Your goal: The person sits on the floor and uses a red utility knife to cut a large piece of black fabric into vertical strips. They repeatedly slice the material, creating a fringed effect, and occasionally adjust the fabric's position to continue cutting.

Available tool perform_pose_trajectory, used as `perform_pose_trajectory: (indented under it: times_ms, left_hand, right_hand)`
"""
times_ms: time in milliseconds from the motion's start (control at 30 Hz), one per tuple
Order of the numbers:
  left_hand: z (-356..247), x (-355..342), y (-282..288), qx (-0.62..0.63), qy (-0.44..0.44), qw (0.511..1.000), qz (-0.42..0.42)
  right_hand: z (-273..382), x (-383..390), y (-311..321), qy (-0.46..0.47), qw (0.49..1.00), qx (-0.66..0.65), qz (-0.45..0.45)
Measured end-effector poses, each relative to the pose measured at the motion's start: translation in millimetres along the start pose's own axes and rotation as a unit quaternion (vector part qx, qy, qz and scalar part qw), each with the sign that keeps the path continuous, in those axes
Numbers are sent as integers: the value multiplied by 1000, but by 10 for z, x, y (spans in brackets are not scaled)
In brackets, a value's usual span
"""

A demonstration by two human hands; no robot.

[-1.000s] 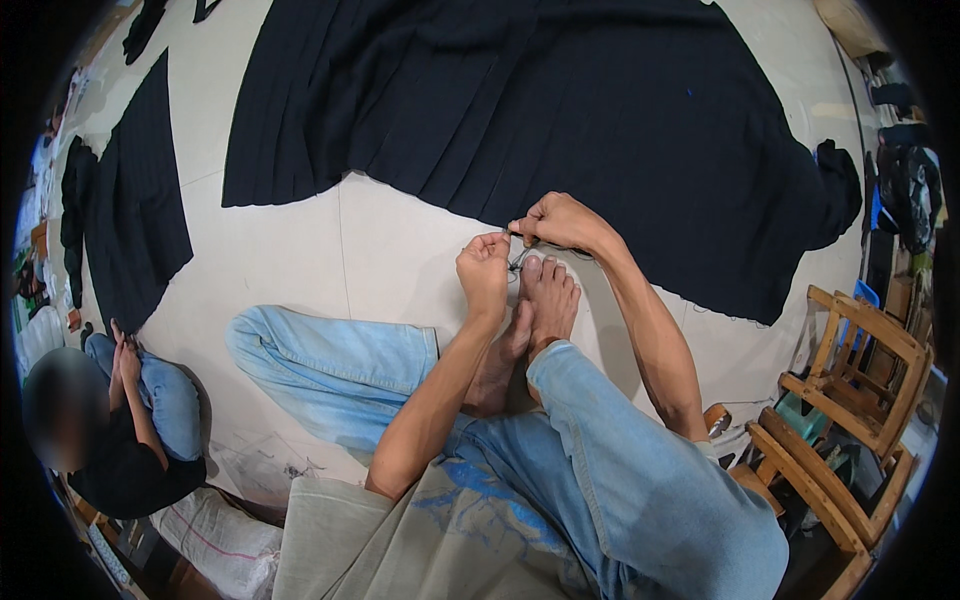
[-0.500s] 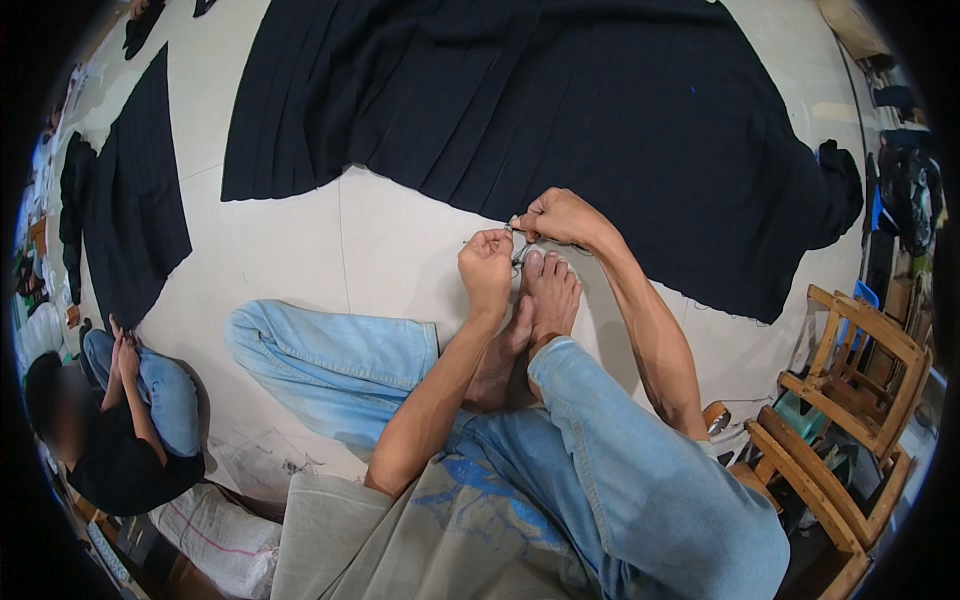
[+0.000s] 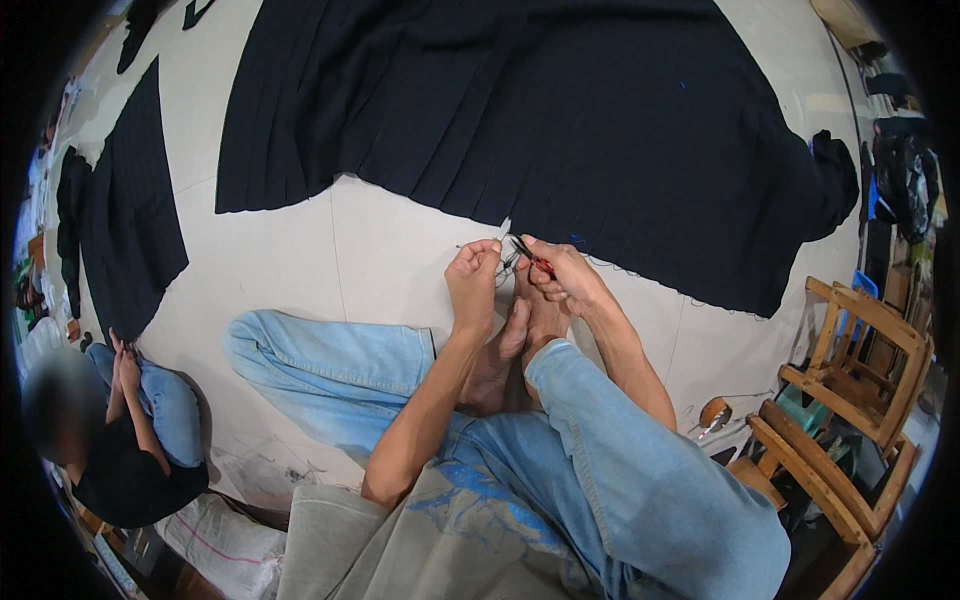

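Just above my bare feet (image 3: 524, 338), my left hand (image 3: 474, 260) pinches a small whitish object (image 3: 503, 230) with dark threads dangling near it; its exact kind is unclear. My right hand (image 3: 565, 275) is closed on small black-and-red snips (image 3: 536, 258), whose tip sits beside the left fingertips among the threads. A large pleated black cloth (image 3: 500, 110) lies spread on the pale floor (image 3: 260, 260) beyond my hands, with a ragged, thready near edge.
At the left, a second black cloth (image 3: 135, 200) lies near a seated co-worker (image 3: 120, 450), whose hands are held together, beside a white sack (image 3: 220, 545). Wooden chair-like frames (image 3: 865, 355), a roll of tape (image 3: 713, 412) and dark bags (image 3: 905, 180) line the right side.
My right hand has turned and moved down and rightward, bringing red-and-black snips into view. My left fingers have shifted slightly down and left, and the whitish object now shows above them.
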State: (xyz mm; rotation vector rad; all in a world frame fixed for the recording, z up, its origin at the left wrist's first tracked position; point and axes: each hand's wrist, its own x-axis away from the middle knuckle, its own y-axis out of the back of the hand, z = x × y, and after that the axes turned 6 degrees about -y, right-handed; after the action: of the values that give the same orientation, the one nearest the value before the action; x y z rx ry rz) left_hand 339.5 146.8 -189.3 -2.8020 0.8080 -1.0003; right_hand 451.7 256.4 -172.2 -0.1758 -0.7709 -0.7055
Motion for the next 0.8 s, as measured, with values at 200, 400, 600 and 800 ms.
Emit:
perform_pose_trajectory:
  times_ms: [200,400,600,800]
  left_hand:
    - [-51,8,6,19,-2,1000,-10]
    - [-84,8,21,22,-5,1000,-7]
    - [-75,-1,38,23,-7,1000,0]
    - [-101,12,35,9,-14,1000,-12]
  right_hand:
    - [-31,-164,-89,11,1000,14,-16]
    - [-43,-230,-102,11,1000,18,-22]
    - [-51,-257,-111,10,1000,13,-25]
    - [-37,-230,-99,15,999,-6,-37]
